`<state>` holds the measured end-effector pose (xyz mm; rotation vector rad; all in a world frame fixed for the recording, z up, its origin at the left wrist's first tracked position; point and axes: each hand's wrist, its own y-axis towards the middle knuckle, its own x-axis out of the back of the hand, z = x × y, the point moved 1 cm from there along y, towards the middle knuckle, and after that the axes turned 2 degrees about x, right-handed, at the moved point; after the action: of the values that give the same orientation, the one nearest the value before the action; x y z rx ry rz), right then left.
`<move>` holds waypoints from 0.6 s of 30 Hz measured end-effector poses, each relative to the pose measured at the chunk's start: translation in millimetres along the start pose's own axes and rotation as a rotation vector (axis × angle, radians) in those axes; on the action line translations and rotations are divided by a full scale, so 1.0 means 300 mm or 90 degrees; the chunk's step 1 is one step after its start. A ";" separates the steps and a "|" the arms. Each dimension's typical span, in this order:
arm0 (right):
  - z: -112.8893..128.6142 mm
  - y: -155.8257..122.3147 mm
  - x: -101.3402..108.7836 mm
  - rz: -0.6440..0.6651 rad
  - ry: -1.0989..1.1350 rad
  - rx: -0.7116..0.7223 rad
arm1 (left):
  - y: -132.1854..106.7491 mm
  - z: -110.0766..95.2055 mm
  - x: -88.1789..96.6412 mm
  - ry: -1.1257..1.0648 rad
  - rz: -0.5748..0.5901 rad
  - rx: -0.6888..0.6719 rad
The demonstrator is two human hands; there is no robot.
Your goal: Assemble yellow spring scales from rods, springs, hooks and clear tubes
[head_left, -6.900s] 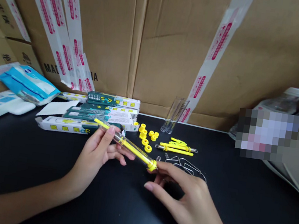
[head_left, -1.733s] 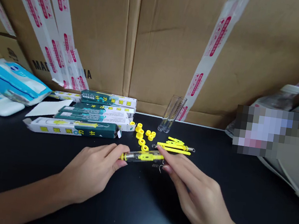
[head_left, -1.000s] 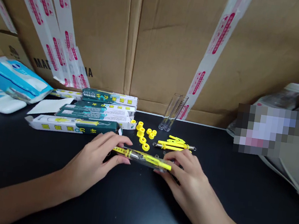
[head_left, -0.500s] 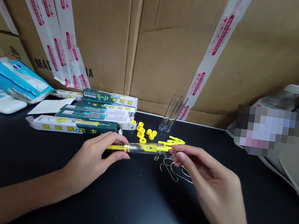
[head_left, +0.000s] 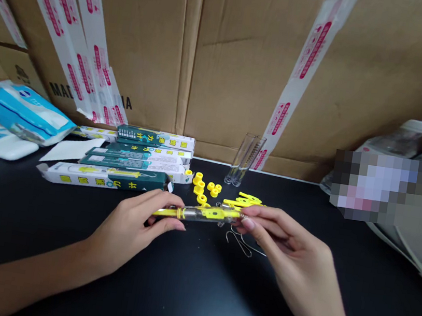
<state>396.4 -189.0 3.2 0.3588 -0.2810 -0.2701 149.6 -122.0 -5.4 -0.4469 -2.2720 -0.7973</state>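
Well, a clear plastic tube fitted with yellow parts is held level above the black table, just in front of a group of yellow rings. It is gripped at both ends: the left hand is closed on the end with the yellow rod by thumb and fingers, and the other end is pinched by the fingertips of the right hand. A flat yellow piece is enclosed in the tube. Further back, printed boxes are stacked, and one more box is laid nearest the left hand; their contents cannot be seen. Two empty-looking glass tubes are stood side by side against a cardboard carton. Yellow strips are laid just beside them, and wire hooks lie under the right hand, partly hidden by it. At the right, a pixelated patch cannot be made out.
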 end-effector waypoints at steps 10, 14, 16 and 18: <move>-0.025 -0.012 0.012 0.028 -0.110 0.052 | -0.004 -0.005 -0.001 0.020 0.007 -0.033; -0.025 -0.015 0.010 0.029 -0.111 0.064 | -0.004 -0.005 -0.002 0.002 0.007 -0.045; -0.025 -0.015 0.008 0.025 -0.111 0.075 | -0.007 -0.004 -0.003 0.006 0.001 -0.056; -0.025 -0.013 0.008 0.014 -0.117 0.082 | -0.010 -0.002 -0.004 0.014 -0.006 -0.061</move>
<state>400.2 -191.0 -4.4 0.4584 -0.4845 -0.2638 149.3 -124.8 -7.1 -0.4692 -2.2243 -0.9143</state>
